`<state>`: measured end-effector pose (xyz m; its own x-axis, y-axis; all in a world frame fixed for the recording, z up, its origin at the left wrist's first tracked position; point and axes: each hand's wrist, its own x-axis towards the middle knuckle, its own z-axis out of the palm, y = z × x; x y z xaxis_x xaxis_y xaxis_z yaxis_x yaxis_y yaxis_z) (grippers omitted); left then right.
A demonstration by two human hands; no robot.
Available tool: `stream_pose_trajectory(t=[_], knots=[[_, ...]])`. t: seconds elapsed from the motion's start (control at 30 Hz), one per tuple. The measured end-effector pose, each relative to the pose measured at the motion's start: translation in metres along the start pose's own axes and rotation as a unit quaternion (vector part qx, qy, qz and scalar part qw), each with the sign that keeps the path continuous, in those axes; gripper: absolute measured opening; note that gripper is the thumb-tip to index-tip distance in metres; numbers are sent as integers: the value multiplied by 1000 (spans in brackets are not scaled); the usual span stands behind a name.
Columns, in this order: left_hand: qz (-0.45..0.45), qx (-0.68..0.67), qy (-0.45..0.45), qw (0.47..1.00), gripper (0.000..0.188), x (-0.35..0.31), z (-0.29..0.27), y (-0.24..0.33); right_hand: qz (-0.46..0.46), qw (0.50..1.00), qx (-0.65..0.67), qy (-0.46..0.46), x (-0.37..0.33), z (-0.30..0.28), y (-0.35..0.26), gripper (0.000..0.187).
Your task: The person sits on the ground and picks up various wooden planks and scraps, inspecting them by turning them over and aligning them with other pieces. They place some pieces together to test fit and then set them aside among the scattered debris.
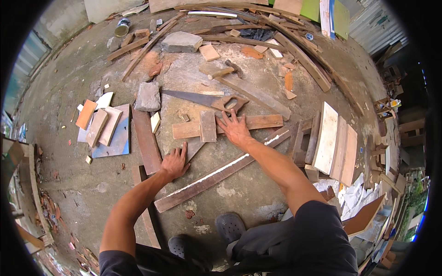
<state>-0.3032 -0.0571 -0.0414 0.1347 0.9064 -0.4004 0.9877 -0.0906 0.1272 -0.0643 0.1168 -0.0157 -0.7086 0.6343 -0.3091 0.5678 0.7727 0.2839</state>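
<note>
While the right hand [235, 130] lies palm down with its fingers spread over a light-brown plank [264, 121], its fingertips reach to the right edge of a short wooden block [208, 125]. That hand is not clenched around anything. The plank lies left to right on the concrete floor [92, 188] in the middle of the scene, and the block sits crosswise over it, left of the right hand.

Nearer and farther left, the left hand [175, 162] is lowered at a narrow grey-brown piece of wood [196, 149], index finger stretched out and the other fingers partly bent; whether it grips that piece or only rests there, I cannot tell.

On the far side of the plank lies a handsaw, its blade [191, 97] pointing left and its wooden handle [231, 103] close to the right hand. A hammer [234, 68] lies farther off, near a long weathered board [258, 97]. Left of the plank is a reddish-brown board [146, 140], with a grey stone [148, 96] near its far end. On the near side, a long dark beam [207, 186] with a white streak runs slantwise, passing beneath the right forearm.
</note>
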Motion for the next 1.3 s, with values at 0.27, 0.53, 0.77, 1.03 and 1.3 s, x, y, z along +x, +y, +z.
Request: stream_pose_trajectory(t=[0.27, 0.53, 0.77, 1.03, 1.3], knots=[[-23, -36, 33, 999, 86, 55, -32, 22, 139, 989, 37, -33, 90, -22, 55, 80], [-76, 9, 31, 997, 76, 102, -43, -20, 183, 977, 103, 31, 83, -7, 45, 81], [-94, 83, 158, 980, 41, 99, -91, -140, 6, 992, 126, 3, 31, -22, -1, 53], [-223, -80, -58, 970, 61, -35, -59, -170, -228, 951, 161, -133, -24, -39, -86, 57], [-279, -177, -48, 943, 70, -61, -13, -92, -342, 920, 114, -156, -50, -32, -149, 76]])
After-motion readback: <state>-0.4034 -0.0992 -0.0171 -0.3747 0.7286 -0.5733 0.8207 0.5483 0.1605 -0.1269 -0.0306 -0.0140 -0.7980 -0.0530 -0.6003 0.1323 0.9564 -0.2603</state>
